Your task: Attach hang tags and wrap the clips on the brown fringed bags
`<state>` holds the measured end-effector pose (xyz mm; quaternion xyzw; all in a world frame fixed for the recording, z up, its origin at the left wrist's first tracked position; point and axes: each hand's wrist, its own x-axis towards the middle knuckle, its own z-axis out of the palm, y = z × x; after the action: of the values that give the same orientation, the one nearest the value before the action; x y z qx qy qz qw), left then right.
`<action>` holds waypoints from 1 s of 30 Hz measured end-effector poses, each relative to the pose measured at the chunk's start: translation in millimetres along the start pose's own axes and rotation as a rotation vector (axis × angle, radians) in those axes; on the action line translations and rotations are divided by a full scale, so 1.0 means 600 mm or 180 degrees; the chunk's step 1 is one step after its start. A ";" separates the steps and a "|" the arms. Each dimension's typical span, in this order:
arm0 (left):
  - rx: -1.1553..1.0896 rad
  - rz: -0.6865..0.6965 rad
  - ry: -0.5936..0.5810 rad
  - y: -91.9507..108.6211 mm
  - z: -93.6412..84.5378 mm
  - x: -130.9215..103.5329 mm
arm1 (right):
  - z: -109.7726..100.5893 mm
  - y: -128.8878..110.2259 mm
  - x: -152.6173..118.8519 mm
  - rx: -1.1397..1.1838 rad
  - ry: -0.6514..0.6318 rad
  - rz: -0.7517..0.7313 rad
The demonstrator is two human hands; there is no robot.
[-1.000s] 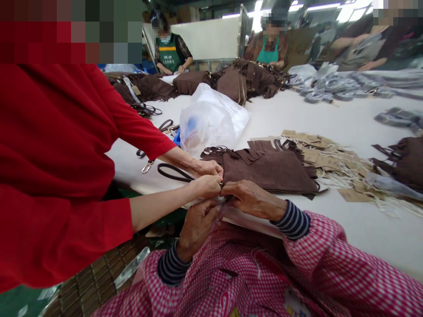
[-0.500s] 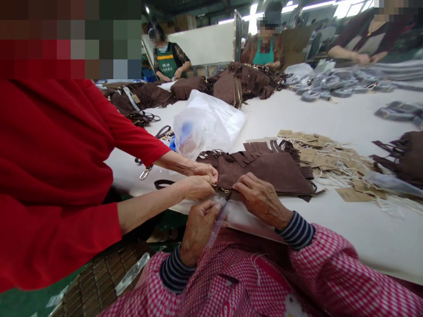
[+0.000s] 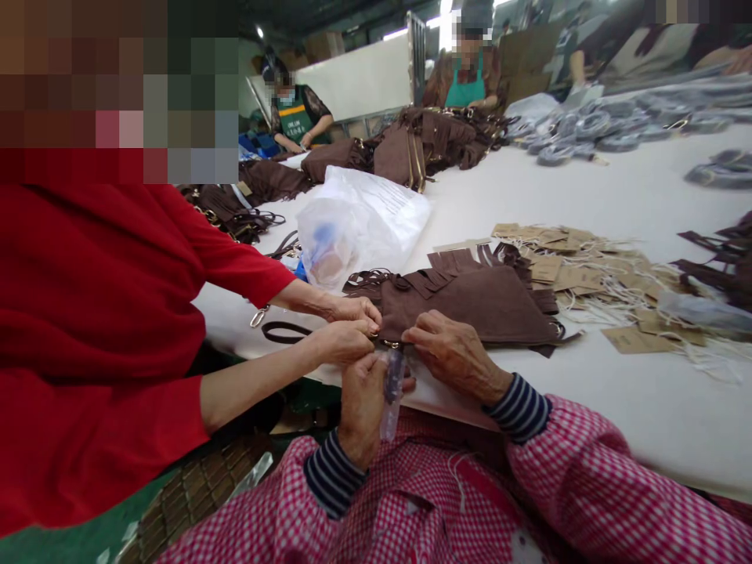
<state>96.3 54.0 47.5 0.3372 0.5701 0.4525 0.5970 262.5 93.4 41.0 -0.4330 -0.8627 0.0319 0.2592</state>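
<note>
- Wrap [image 3: 389, 419] of clear plastic, hanging toward my lap, is clasped in my left hand [image 3: 361, 395], thumb on top; something dark shows through it.
- My right hand [image 3: 455, 352] bends its fingertips onto the bag's near edge; whether they pinch it, I cannot tell.
- Clasp [image 3: 390, 344] of gold metal sits just above the wrap, between my hands.
- Brown bag [image 3: 464, 301] lies flat on the table [image 3: 593, 407], just beyond my grip.
- Co-worker's hands [image 3: 349, 329], in red sleeves, meet at the bag's corner, left of my grip.
- Dark loop [image 3: 282, 332] lies farther left, beyond their forearm.
- Tags [image 3: 581, 274] with white strings spread beyond my right hand.
- White plastic bag [image 3: 370, 223] sits past the brown one.
- Brown pile [image 3: 411, 149] and grey straps [image 3: 593, 129] lie farthest, before people in green aprons.
</note>
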 end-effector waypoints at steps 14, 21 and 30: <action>-0.0192 0.0182 0.0490 -0.007 0.023 0.000 | 0.004 0.012 -0.002 0.0602 0.0037 -0.0216; -0.0105 0.0014 0.0341 0.006 0.017 -0.001 | -0.005 0.010 0.001 0.0628 -0.0087 -0.0281; 0.0005 -0.0425 -0.0104 0.023 -0.019 0.000 | 0.004 -0.003 -0.002 0.0255 -0.0271 -0.0311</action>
<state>82.9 57.7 58.6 0.3062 0.5819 0.4056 0.6349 260.7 91.8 38.6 -0.3780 -0.8911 0.0721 0.2406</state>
